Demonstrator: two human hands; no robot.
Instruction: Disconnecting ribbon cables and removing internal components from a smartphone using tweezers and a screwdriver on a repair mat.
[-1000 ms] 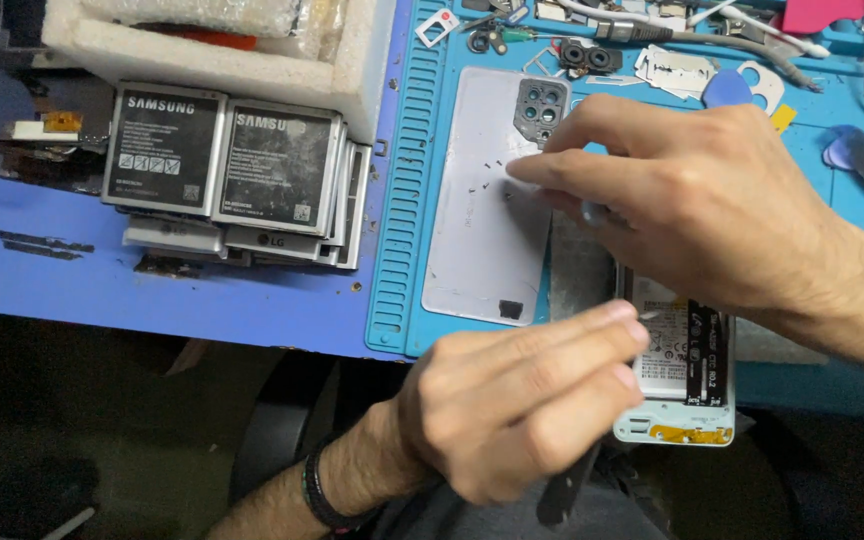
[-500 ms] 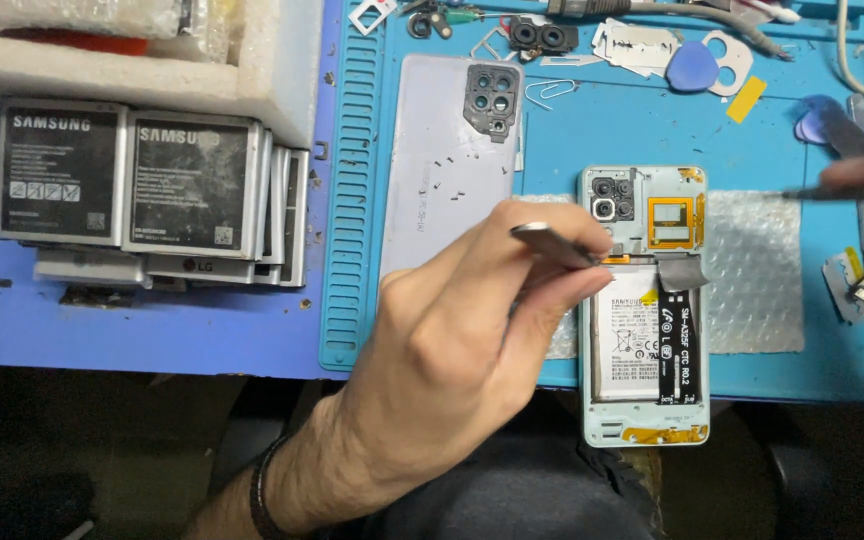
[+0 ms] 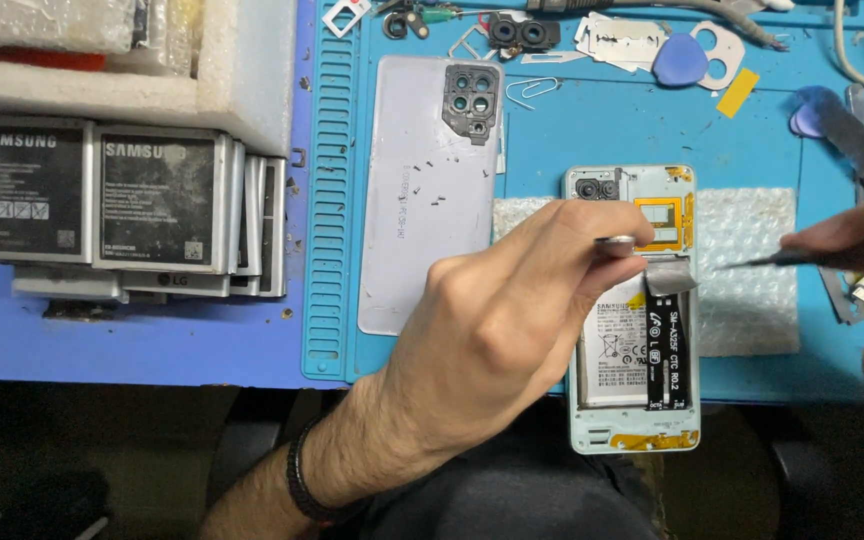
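An opened phone [image 3: 634, 440] lies without its back on the blue mat [image 3: 572, 130], its battery and black flex cable exposed. My left hand [image 3: 492, 330] hovers over the phone's left half and pinches a small metal tool [image 3: 614, 243] near the upper middle. My right hand [image 3: 852, 240] enters from the right edge gripping a thin pointed tool [image 3: 762, 262] whose tip aims left toward the phone's grey shield plate. The pale removed back cover [image 3: 417, 230], with several tiny screws on it, lies left of the phone.
A bubble-wrap sheet [image 3: 752, 295] lies under the phone. Several flat batteries [image 3: 102, 200] are stacked at the left below a white foam box [image 3: 242, 70]. Blue picks [image 3: 679, 60], a paper clip, small parts and cables lie along the mat's top edge.
My right hand left the phone a second ago and now points the thin tool at it from the right. My left hand rose over the phone with the metal tool.
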